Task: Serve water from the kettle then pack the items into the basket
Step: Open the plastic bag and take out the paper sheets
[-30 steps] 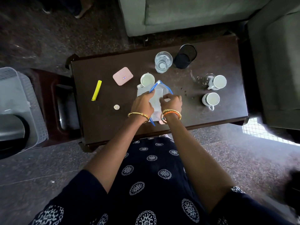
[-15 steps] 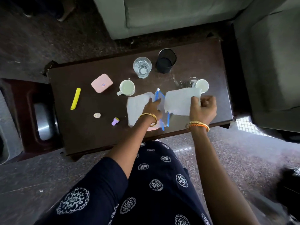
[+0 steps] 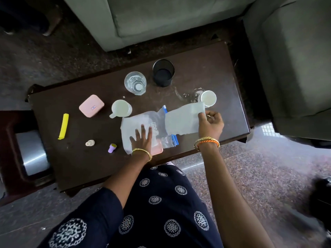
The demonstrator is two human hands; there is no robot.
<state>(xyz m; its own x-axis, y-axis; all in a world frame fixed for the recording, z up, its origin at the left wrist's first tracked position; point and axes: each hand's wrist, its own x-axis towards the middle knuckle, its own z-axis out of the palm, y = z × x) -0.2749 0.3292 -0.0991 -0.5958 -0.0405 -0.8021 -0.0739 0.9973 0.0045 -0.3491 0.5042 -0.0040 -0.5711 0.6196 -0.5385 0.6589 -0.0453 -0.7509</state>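
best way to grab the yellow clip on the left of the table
Pinch the yellow clip across its narrow width near the middle, coming straight down from above. It lies flat and long on the table, apart from other items, so both long edges look free.

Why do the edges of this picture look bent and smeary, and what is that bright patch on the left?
Head view: the wide lens bows the table edges; the lower right corner is motion-blurred; the bright patch is glare on a shiny metal surface; the glass and both hands look fairly sharp.
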